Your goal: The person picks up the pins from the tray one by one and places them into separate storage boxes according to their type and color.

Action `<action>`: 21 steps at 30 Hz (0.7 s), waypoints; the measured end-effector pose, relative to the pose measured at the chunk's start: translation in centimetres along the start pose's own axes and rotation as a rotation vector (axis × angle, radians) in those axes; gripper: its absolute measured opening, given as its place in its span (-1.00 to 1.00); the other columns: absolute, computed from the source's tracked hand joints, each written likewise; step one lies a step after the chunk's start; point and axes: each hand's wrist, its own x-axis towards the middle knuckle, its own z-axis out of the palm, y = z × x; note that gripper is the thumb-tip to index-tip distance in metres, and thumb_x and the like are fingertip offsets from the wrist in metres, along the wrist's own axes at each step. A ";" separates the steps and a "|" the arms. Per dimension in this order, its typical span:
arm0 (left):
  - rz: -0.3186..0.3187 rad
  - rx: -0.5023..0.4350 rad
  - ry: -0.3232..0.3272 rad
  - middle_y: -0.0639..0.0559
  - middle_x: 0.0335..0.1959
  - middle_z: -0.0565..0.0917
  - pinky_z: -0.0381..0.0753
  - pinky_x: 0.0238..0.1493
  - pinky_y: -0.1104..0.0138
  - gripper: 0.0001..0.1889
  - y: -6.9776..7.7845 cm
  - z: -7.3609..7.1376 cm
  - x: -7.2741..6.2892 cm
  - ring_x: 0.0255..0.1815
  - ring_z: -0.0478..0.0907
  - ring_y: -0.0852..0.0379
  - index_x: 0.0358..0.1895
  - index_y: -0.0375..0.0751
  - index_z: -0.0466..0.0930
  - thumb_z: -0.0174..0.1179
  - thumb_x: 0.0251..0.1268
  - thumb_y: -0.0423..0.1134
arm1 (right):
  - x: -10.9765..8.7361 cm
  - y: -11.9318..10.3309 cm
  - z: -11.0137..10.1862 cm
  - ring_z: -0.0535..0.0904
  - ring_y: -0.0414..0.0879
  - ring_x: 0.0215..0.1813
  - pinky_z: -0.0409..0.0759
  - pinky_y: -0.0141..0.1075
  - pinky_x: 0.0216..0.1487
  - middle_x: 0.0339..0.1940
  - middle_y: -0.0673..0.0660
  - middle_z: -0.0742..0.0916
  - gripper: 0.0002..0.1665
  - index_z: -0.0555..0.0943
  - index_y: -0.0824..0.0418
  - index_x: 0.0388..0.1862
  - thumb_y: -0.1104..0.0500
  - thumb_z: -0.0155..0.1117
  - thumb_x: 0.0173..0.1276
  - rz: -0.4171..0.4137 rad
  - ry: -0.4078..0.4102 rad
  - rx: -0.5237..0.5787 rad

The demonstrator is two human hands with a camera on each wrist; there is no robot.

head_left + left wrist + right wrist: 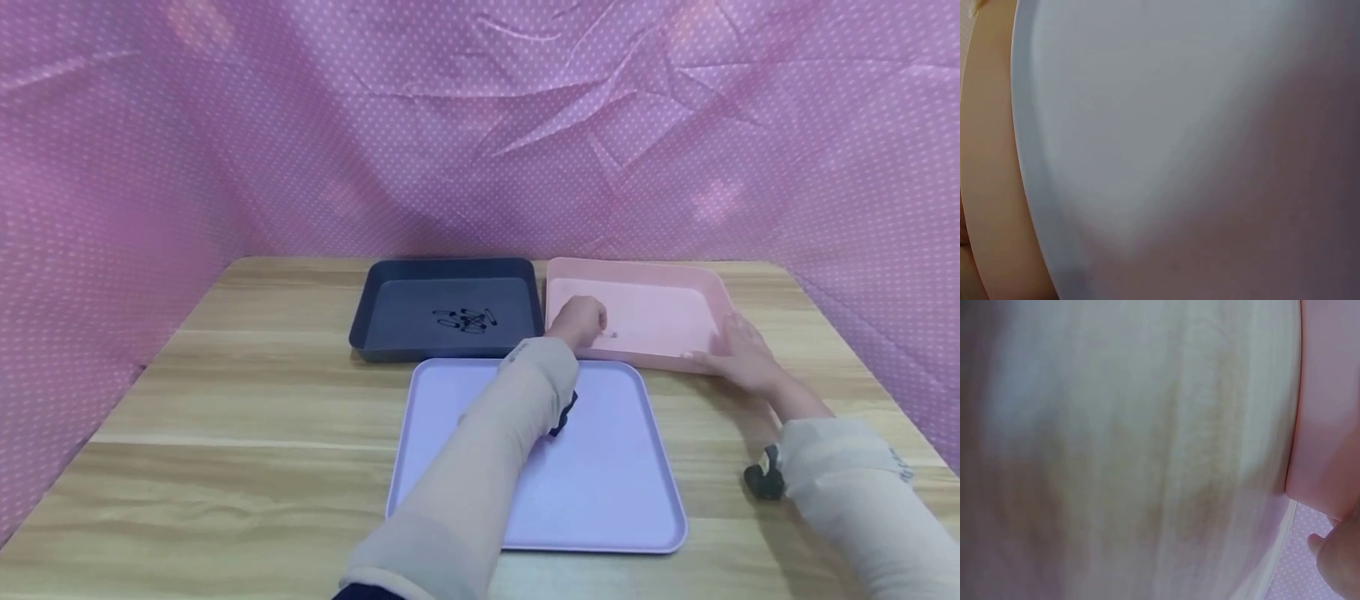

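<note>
My left hand point(582, 320) reaches across into the left part of the pink tray point(637, 360), its fingers bent down toward the tray floor. The fingertips are hidden, so I cannot tell whether they pinch anything. A tiny dark item point(613, 335) lies on the tray floor just right of that hand. At the tray's front right corner my right hand point(742, 354) touches the wall, thumb along the front and fingers stretched up the right side. Several black safety pins point(468, 321) lie loosely piled in the dark blue tray point(375, 292) at the left.
A flat lavender tray point(600, 492) lies in front of the two deeper trays, under my left forearm. All of them stand on a wood-grain table point(247, 433). Pink dotted cloth point(480, 167) hangs behind the table and along both sides.
</note>
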 end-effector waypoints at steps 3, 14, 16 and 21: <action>0.004 0.007 -0.003 0.13 -0.43 0.52 0.33 -0.36 0.53 -0.79 -0.1 0.2 0.1 -0.37 0.38 0.24 -0.54 -0.13 0.56 0.03 0.00 -0.52 | 0.1 0.1 0.1 -0.49 0.31 0.24 -0.48 0.07 0.15 0.20 0.52 -0.32 0.17 -0.43 0.60 0.17 -0.19 0.00 0.19 -0.001 -0.001 -0.007; 0.114 0.074 -0.041 0.07 -0.32 0.57 0.36 -0.19 0.48 -0.87 -0.7 -1.0 -0.4 -0.26 0.44 0.20 -0.31 -0.18 0.57 0.02 0.13 -0.35 | 0.0 0.1 0.1 -0.46 0.31 0.25 -0.47 0.07 0.16 0.21 0.51 -0.30 0.17 -0.43 0.58 0.19 -0.19 0.01 0.19 -0.004 0.005 -0.009; 0.143 0.066 -0.038 0.05 -0.27 0.58 0.35 -0.15 0.47 -0.85 -0.8 -1.4 -0.6 -0.21 0.45 0.18 -0.27 -0.20 0.57 0.03 0.16 -0.32 | 0.0 0.0 0.0 -0.46 0.31 0.25 -0.46 0.07 0.16 0.22 0.50 -0.30 0.17 -0.43 0.57 0.19 -0.19 0.01 0.18 -0.007 0.010 -0.006; 0.188 0.019 -0.046 0.01 -0.21 0.59 0.35 -0.09 0.45 -0.82 -0.8 -2.3 -1.5 -0.14 0.46 0.15 -0.19 -0.22 0.56 0.03 0.19 -0.30 | -0.2 -0.2 -0.1 -0.45 0.31 0.25 -0.45 0.06 0.17 0.22 0.50 -0.30 0.18 -0.43 0.58 0.19 -0.20 0.03 0.17 -0.013 0.010 -0.003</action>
